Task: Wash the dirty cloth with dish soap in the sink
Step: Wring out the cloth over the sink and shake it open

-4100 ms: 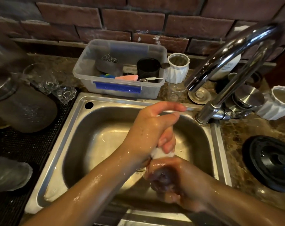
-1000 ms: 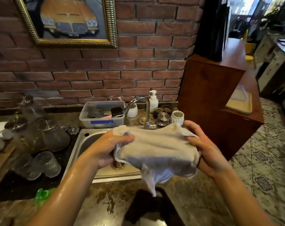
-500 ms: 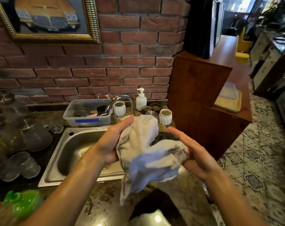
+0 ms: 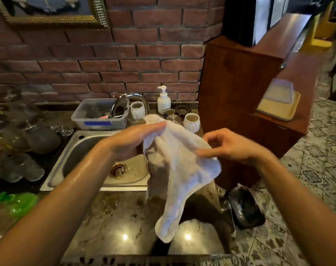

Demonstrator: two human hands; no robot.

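Observation:
A white terry cloth hangs in the air in front of me, above the counter and the right part of the steel sink. My left hand holds its upper corner between thumb and straight fingers. My right hand pinches the cloth's right edge with curled fingers. The lower end of the cloth dangles free over the wet stone counter. A white pump bottle of soap stands behind the sink beside the chrome tap. No water runs from the tap.
A clear plastic tub of utensils sits behind the sink, with white ribbed cups to its right. Glass jars and glasses crowd the left mat. A wooden cabinet stands right; something green lies bottom left.
Earlier both hands wrung the cloth low in the sink. Since then I have stepped back and lifted it up; in the last half second the cloth opened out and hangs longer.

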